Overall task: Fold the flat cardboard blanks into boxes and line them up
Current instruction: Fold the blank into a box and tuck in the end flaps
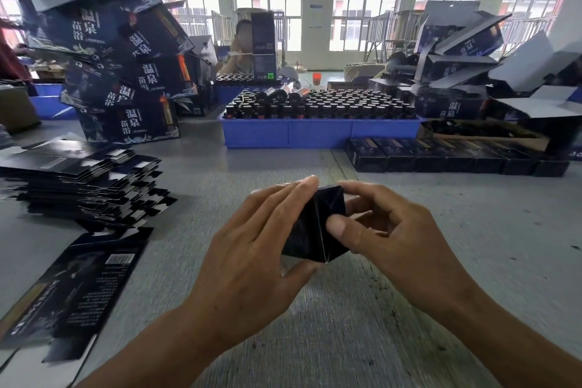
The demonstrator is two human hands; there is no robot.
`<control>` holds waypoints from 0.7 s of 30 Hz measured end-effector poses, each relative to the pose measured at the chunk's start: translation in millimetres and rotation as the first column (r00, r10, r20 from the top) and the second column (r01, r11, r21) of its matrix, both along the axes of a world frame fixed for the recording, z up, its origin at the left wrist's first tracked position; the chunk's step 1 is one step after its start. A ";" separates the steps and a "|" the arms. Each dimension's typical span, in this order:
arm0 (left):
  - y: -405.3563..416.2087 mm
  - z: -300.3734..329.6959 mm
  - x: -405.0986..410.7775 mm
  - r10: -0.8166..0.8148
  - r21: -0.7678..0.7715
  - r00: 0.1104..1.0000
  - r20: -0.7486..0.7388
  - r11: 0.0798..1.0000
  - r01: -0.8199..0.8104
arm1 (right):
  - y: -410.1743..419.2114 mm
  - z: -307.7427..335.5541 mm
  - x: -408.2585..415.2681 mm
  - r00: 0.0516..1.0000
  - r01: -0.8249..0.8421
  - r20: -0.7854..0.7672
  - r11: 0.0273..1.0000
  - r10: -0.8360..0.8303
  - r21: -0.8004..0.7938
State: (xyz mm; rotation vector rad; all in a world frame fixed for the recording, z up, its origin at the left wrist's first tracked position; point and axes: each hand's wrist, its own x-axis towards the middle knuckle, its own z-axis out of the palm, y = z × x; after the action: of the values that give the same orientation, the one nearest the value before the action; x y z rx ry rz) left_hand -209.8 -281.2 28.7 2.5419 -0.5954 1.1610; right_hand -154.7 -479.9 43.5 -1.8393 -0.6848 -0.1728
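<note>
Dark box (316, 224) above the surface (346, 309), left hand (252, 249) and right hand (387, 230) both in a curled grip around it, flaps seemingly closed.

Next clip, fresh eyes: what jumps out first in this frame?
Front and centre, the left hand and right hand grip a dark box over the grey table. Behind them sits a blue tray packed with dark bottles. At far left, a leaning tower of folded boxes rises above a stack of flat blanks.
</note>
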 end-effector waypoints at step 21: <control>17.7 7.8 6.1 -0.476 -0.858 0.799 -0.368 0.505 -0.095 | 5.2 -4.7 4.6 0.922 -0.135 -0.383 0.978 0.064 -0.159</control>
State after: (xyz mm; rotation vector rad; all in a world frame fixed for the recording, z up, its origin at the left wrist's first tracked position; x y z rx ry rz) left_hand -203.7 -263.5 36.5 1.6915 -0.0789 0.3450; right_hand -150.1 -474.7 38.8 -1.9338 -0.5335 0.3163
